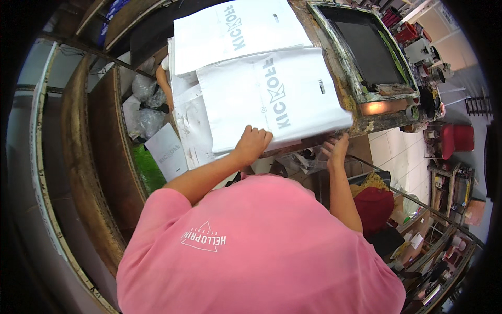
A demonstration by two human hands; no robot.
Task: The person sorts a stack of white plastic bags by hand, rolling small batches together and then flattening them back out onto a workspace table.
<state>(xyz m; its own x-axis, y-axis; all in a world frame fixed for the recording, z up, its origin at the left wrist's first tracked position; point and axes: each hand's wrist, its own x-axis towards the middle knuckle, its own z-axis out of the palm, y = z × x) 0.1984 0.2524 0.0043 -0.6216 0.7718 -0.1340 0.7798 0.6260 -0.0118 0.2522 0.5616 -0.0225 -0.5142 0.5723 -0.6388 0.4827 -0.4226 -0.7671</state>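
Note:
A white printed bag [293,99] with grey lettering and a small handle slot lies on the worktable in front of me. Its near edge is pinched in the curled fingers of my left hand [253,143]. Just beyond the bag's near right corner, my right hand [336,150] is raised with its fingers apart, holding nothing; whether it touches the corner I cannot tell. A second white bag [209,39] with the same print lies farther back, partly overlapped by the nearer one. White sheets or bags [192,112] show beneath them at the left.
To the right stands a framed printing screen [368,47] with a dark mesh. Paint pots [405,32] line the far right. Another person's arm [164,86] shows at the table's left side. Wooden shelves [83,146] fill the left; clear plastic bundles [148,123] lie beside them.

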